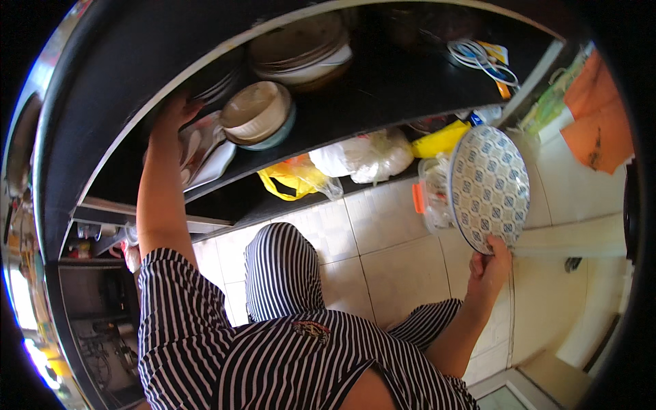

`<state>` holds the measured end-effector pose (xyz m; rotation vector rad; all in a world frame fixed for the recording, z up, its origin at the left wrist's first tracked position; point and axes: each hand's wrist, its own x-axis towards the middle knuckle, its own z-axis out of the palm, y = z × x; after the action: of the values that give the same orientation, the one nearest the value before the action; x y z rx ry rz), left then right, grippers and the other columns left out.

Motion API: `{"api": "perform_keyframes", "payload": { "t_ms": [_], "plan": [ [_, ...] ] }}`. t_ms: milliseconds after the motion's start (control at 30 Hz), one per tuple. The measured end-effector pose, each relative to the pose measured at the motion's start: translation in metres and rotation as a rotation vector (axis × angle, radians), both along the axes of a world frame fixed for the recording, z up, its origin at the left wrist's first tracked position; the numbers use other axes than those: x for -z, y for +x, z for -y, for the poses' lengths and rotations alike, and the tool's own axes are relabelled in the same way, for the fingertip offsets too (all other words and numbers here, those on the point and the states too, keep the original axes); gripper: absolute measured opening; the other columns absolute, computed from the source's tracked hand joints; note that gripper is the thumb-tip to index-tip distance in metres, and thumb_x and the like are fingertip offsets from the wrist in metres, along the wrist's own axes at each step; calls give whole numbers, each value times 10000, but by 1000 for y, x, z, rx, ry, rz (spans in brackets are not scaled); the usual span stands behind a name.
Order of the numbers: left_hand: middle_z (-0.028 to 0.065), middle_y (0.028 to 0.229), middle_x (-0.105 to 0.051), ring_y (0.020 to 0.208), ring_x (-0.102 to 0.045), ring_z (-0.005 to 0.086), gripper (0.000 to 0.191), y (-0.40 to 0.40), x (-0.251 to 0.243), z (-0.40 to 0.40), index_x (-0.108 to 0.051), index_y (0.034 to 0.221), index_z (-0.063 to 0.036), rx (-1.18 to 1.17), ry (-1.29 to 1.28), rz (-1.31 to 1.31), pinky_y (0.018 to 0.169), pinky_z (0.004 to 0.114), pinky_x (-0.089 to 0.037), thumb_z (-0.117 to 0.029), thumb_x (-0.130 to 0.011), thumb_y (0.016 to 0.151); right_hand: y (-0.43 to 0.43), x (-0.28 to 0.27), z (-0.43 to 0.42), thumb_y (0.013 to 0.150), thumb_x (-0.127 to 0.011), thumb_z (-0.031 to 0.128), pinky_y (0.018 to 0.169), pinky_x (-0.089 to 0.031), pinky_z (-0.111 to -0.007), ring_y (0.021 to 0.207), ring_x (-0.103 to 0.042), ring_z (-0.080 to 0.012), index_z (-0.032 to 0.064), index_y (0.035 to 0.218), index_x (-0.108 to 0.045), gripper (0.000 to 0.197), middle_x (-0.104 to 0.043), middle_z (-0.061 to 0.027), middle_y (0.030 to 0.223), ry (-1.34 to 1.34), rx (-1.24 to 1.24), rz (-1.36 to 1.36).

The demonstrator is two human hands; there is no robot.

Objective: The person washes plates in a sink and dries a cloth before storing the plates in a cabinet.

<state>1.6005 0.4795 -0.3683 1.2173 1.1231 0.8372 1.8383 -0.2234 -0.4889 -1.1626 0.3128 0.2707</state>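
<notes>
My right hand grips the lower rim of a plate with a blue and grey pattern, held tilted out in front of the cupboard. Inside the cupboard at the left, my left hand is in shadow, close to the thin edges of some dishes; whether it holds one cannot be made out. Just right of that hand, a cream bowl sits stacked in others on the dark shelf. Spoons and a white dish lie below the hand. Behind the bowls is a stack of plates.
A coiled white cable lies at the shelf's right end. On the lower level are a yellow bag and white plastic bags. A clear container with an orange clip stands on the tiled floor, partly behind the plate.
</notes>
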Motion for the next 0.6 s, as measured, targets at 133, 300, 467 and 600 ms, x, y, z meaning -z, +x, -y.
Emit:
{"api": "perform_keyframes", "payload": {
  "t_ms": [133, 300, 467, 600],
  "plan": [
    [109, 957, -634, 815, -617, 232, 248, -3, 22, -22, -605, 1103, -88, 51, 182, -168, 702, 364, -539, -273, -565, 943, 1, -7, -6, 817, -613, 166, 318, -236, -220, 361, -373, -86, 40, 846, -565, 137, -588, -35, 668, -6, -25, 29],
    [100, 1008, -628, 794, -568, 189, 276, 17, -15, 64, -624, 1165, -83, -88, 304, -60, 692, 342, -503, -232, -549, 945, -3, -15, -10, 809, -601, 139, 315, -273, -208, 393, -422, -89, 29, 953, -570, 184, -614, -50, 738, -49, -55, -7],
    [56, 956, -645, 615, -565, 115, 371, 103, -17, 342, -580, 1265, -102, 465, 944, -555, 518, 278, -486, -306, -527, 961, -8, -19, -13, 825, -578, 142, 321, -326, -205, 423, -479, -78, -1, 1078, -567, 290, -632, -53, 754, -63, -33, 47],
    [134, 928, -645, 552, -608, 134, 867, 134, 25, 458, -250, 1467, -33, 1200, -2, -407, 429, 256, -471, -677, -428, 916, -6, -12, -2, 839, -558, 143, 325, -329, -207, 421, -480, -80, 0, 1081, -565, 281, -630, -61, 737, 19, -234, 115]
  ]
}}
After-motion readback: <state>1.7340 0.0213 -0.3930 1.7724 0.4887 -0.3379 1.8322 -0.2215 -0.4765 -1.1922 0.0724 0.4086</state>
